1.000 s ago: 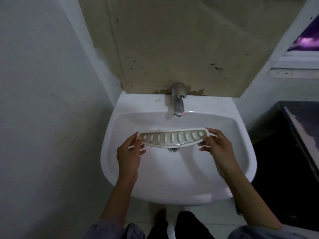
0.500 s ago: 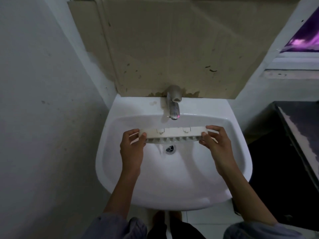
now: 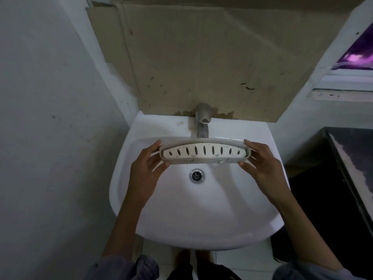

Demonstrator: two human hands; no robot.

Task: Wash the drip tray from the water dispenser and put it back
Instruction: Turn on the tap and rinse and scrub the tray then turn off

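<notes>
A long white drip tray (image 3: pixel 203 152) with a slotted grille is held level over the white sink (image 3: pixel 193 215), just below the metal tap (image 3: pixel 202 123). Its slotted top faces me. My left hand (image 3: pixel 146 174) grips its left end and my right hand (image 3: pixel 262 168) grips its right end. No water is visible coming from the tap. The drain (image 3: pixel 196 176) shows in the basin beneath the tray.
A white wall stands close on the left. Stained brown board (image 3: pixel 201 57) covers the wall behind the tap. A dark counter (image 3: pixel 351 168) sits to the right of the sink, with a window ledge (image 3: pixel 343 93) above it.
Half a second ago the tray was tipped on edge with its side toward me. Now it is turned back so the slotted top faces up, and it sits slightly closer to the tap.
</notes>
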